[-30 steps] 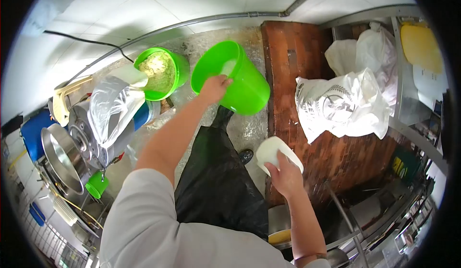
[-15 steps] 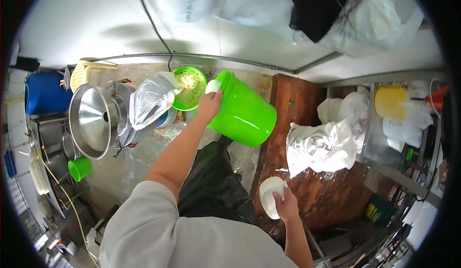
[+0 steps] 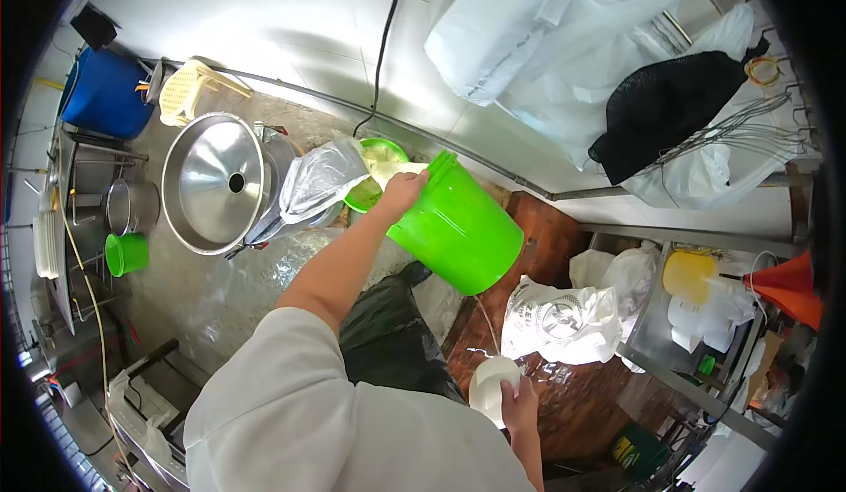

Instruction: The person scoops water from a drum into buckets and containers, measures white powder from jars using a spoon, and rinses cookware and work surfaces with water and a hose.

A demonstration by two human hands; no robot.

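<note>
My left hand is closed on the rim of a large green bucket, which is tipped with its mouth to the left. Something pale spills from that mouth over a second green bucket on the floor, which holds a yellowish-green mass. A thin stream runs down below the tilted bucket's base. In my right hand is a white bowl, gripped by its edge near my right side. A clear plastic bag lies against the second bucket.
At left are a wide steel funnel-shaped pan, a yellow stool and a blue drum. A white sack lies on the reddish floor at right, beside a metal shelf. Plastic bags hang overhead.
The pale contents now pour out of the tipped green bucket, covering part of the second bucket. A thin stream appears under its base. The view has turned; both hands keep their grips.
</note>
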